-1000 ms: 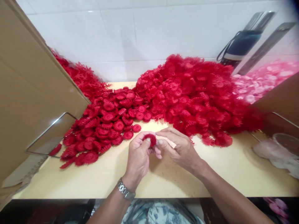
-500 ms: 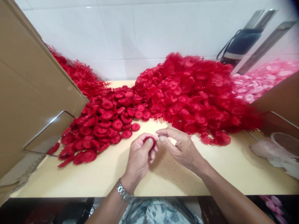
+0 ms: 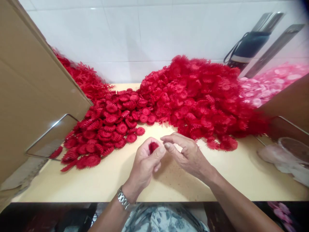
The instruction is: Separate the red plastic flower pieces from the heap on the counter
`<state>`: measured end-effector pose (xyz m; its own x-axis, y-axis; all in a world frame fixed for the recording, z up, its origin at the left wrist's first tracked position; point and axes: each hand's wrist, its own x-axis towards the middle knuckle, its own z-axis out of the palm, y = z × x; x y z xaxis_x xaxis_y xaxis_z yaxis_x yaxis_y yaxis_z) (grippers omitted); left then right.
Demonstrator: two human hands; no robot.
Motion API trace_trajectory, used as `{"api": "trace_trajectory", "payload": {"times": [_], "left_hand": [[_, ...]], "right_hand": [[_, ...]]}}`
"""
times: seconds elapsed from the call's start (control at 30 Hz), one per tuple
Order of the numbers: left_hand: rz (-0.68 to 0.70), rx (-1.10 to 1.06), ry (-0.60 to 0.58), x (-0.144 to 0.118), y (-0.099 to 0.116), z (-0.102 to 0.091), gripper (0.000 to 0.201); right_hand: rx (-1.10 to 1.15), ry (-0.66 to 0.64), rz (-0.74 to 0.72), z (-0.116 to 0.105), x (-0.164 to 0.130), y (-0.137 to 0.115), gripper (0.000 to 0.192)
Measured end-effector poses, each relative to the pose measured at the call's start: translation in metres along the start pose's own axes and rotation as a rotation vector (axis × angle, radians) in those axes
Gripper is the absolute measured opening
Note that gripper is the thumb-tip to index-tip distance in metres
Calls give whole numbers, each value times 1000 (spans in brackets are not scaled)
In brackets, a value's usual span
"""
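Note:
My left hand (image 3: 147, 162) is closed around a dark red fabric flower piece (image 3: 153, 147), which shows between the curled index finger and the thumb. Much of that piece is hidden by the fingers. Close by on the right, my right hand (image 3: 184, 151) has its fingers bent and its index finger and thumb a little apart, with nothing visible between them. Its fingertips are right by my left thumb tip. Beyond my left hand lies a heap of curled red flower pieces (image 3: 106, 129). A larger heap of frilly red flower pieces (image 3: 200, 96) rises behind my right hand.
Cardboard panels (image 3: 41, 74) wall the left side of the pale table (image 3: 84, 187), with a wire bookend (image 3: 55, 124) beside them. Pink petals (image 3: 267, 85), a dark blue bottle (image 3: 252, 46) and a metal strip (image 3: 275, 51) are at the back right. A clear plastic tub (image 3: 293, 149) stands right.
My left thumb has come off the face of the red flower piece and stretched right, towards my right fingertips. My right hand has barely moved.

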<state>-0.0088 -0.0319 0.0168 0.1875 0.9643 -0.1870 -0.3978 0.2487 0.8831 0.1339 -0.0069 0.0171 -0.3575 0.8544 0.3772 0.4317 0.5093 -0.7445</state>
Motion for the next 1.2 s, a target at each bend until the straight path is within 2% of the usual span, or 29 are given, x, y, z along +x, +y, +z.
{"api": "trace_trajectory", "payload": {"times": [0.17, 0.43, 0.6, 0.8, 0.9, 1.0, 1.1, 1.2], "left_hand": [[3, 65, -27, 0, -5, -3, 21], [-2, 111, 33, 0, -10, -6, 26], [-33, 36, 129, 5, -5, -2, 27], [19, -149, 100, 8, 0, -2, 8], [-1, -128, 111, 5, 1, -4, 40], [-70, -83, -7, 1, 2, -5, 70], [-139, -80, -113, 0, 7, -5, 80], [-154, -144, -164, 0, 12, -5, 72]], "right_hand": [[-27, -20, -5, 0, -2, 2, 19], [-54, -36, 1, -1, -4, 2, 20], [-35, -41, -2, 1, -2, 0, 20], [7, -27, -4, 4, -2, -1, 20], [-47, 4, -70, 5, -3, 1, 26], [-38, -115, -169, 3, -2, 0, 27], [-11, -196, -240, 2, 0, -2, 24], [-46, -91, -290, 3, 1, -3, 20]]}}
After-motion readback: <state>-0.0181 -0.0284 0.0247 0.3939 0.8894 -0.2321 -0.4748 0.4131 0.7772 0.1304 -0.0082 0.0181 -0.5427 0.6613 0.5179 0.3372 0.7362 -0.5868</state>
